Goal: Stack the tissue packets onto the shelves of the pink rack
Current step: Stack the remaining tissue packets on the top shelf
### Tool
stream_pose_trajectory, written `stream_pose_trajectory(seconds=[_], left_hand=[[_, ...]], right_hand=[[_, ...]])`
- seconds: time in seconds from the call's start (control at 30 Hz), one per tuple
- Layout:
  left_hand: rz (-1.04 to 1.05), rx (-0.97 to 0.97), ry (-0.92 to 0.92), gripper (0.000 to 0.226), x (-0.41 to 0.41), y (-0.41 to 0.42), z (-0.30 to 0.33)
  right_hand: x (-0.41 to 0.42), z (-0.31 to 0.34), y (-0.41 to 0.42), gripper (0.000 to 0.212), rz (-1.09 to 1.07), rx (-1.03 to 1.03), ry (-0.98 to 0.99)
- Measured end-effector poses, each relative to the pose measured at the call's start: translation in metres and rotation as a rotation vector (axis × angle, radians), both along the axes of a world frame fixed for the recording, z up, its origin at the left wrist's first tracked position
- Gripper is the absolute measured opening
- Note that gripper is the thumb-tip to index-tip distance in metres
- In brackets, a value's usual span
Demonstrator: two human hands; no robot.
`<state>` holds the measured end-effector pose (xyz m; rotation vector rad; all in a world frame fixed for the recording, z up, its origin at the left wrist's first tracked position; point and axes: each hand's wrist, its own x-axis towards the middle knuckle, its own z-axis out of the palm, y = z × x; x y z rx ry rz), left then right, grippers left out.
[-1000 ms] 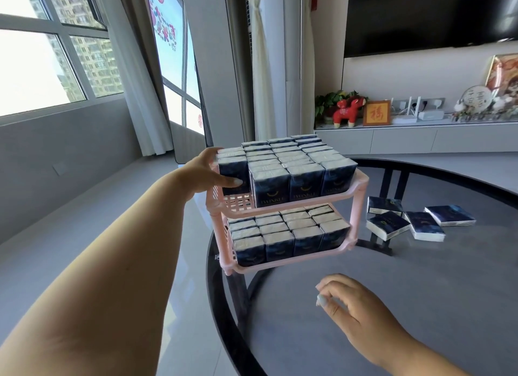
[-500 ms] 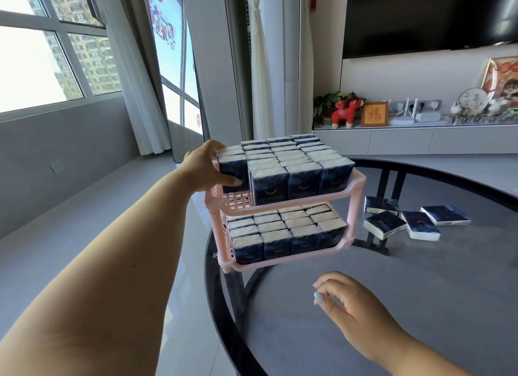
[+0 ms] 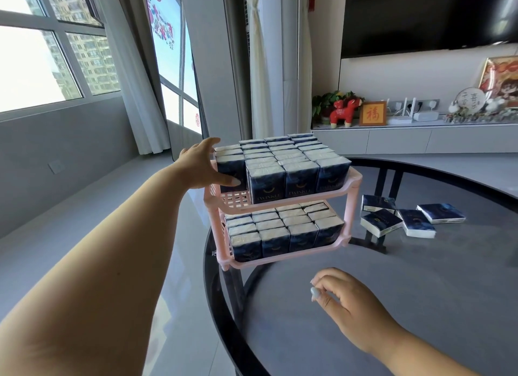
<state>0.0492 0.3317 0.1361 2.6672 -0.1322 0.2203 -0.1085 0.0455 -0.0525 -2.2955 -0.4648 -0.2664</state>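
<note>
The bench (image 3: 420, 305) is a round grey top with a dark rim; its near-left edge curves just under the pink rack's foot, and broad bare surface lies in front and to the right of the rack.

The pink rack (image 3: 353, 196) stands at the bench's left edge, two tiers, corner posts at each side. Its left side sits level with the rim, with floor directly beyond it.

The upper shelf (image 3: 280, 204) carries upright tissue packets (image 3: 283, 158) in close rows, filled to the front lip except for a bare patch of lattice at the front-left corner. The lower shelf (image 3: 283, 256) is packed front to back with a second block of packets, tight against the rail.

Four loose packets (image 3: 398, 220) lie flat on the bench to the right of the rack, near it but apart from it, two of them overlapping, close to the far rim.

The left hand (image 3: 200, 165) reaches to the rack's upper-left corner; its thumb presses the face of the end packet (image 3: 231, 168) there and its fingers wrap behind the row, gripping that packet at the shelf edge.

The right hand (image 3: 344, 297) hovers low over bare bench in front of the rack, fingers loosely curled, holding nothing.
</note>
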Motion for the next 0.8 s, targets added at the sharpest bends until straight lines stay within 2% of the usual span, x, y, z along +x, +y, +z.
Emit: stream_pose_trajectory(seconds=[0.1, 0.17, 0.33, 0.43, 0.53, 0.63, 0.73, 0.8], left_hand=[[0.004, -0.126, -0.023, 0.123, -0.016, -0.002, 0.011], [0.016, -0.232, -0.11, 0.12, -0.032, -0.008, 0.022], [-0.018, -0.399, -0.418, 0.067, -0.079, -0.048, 0.042], [-0.082, -0.431, -0.513, 0.045, -0.109, -0.085, 0.044], [-0.194, -0.447, -0.483, 0.028, -0.134, -0.124, 0.036], [-0.311, -0.45, -0.396, 0.013, -0.152, -0.162, 0.016], [-0.391, -0.396, -0.308, 0.011, -0.156, -0.196, -0.019], [-0.42, -0.357, -0.219, 0.019, -0.153, -0.216, -0.048]], right_hand=[[0.0, 0.0, 0.0, 0.051, -0.003, -0.017, 0.007], [0.0, 0.001, -0.001, 0.05, 0.004, -0.017, 0.005], [-0.002, 0.004, -0.003, 0.048, 0.0, 0.031, 0.036], [-0.003, 0.008, -0.005, 0.041, -0.019, 0.112, 0.129], [-0.004, 0.02, -0.011, 0.032, -0.056, 0.19, 0.264], [-0.006, 0.032, -0.029, 0.031, -0.1, 0.186, 0.288], [-0.003, 0.038, -0.065, 0.028, -0.2, 0.179, 0.244], [0.005, 0.038, -0.095, 0.03, -0.305, 0.188, 0.208]])
